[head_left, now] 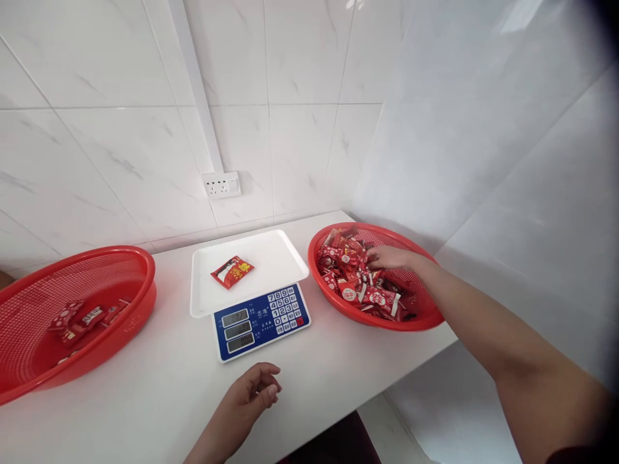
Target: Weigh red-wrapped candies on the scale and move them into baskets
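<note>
A digital scale [264,322] with a white tray [207,293] stands mid-table, its blue panel facing me. One red and yellow packet [233,271] lies flat on the tray. My left hand [254,396] hovers over the table just in front of the scale, fingers loosely curled and apart, with nothing in it. On the right, my right hand [388,258] reaches into a red basket [420,316] full of small red packets [351,270]. Its fingertips are among the packets and partly hidden, so its grip cannot be made out.
Another red basket [140,283] with several red packets [82,322] stands at the left. A tiled wall rises behind the table [333,380], with a power socket [221,185] on it. The right basket stands near a side wall.
</note>
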Demonstrator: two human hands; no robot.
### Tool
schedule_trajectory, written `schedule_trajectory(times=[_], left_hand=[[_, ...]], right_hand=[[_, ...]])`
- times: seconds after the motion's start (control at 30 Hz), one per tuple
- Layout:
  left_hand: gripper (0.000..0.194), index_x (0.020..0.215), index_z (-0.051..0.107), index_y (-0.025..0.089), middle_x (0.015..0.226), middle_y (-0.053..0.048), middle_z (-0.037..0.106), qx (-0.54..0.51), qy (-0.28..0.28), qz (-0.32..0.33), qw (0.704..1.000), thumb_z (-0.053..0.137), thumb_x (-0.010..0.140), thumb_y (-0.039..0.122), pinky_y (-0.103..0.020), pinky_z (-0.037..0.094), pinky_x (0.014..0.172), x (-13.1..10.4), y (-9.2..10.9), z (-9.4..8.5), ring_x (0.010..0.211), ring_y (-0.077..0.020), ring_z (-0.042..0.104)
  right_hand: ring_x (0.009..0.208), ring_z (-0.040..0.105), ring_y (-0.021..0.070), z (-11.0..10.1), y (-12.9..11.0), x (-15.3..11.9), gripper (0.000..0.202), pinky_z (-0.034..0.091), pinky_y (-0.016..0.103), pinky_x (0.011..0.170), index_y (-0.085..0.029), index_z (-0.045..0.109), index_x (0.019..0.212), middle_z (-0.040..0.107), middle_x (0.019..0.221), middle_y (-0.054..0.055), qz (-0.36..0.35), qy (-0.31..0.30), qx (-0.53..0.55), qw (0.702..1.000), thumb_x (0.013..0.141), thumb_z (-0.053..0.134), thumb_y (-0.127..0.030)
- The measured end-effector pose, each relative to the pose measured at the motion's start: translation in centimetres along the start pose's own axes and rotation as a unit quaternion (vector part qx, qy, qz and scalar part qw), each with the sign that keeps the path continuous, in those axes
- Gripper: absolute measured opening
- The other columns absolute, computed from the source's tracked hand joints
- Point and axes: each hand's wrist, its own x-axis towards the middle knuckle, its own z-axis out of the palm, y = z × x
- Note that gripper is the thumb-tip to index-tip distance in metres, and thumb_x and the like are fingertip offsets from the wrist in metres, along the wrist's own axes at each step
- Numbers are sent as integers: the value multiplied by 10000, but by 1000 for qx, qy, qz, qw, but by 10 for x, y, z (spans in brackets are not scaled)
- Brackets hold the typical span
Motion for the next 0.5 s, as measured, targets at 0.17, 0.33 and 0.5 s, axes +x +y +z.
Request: schedule_trajectory(times=[0.17, 0.33, 0.5], left_hand=[[399, 1054, 592, 225, 916, -41, 588, 3, -1, 1, 1000, 623, 752, 483, -326, 420, 811, 3, 0, 2, 855, -182, 538], [405, 1065, 585, 220, 931, -47, 583, 4, -13, 7, 1000, 606, 767, 493, -326, 413, 813, 4, -1, 3, 860, -181, 531], [466, 1085, 571, 210, 944, -54, 571, 10, -19, 3, 1000, 594, 759, 542, -331, 405, 822, 3, -4, 1, 874, -187, 523]], right_hand=[[671, 575, 171, -14, 1, -14, 261, 425, 278, 604, -177, 636, 741, 659, 723, 27, 15, -30, 81, 996, 642, 667, -416], [701, 574, 165, -20, -3, -21, 412, 433, 278, 610, -180, 594, 810, 652, 824, 59, 23, 1, 132, 991, 668, 610, -567], [689, 579, 172, -24, 1, -17, 449, 446, 284, 588, -191, 609, 847, 649, 835, 56, 35, 5, 116, 993, 671, 605, -604]])
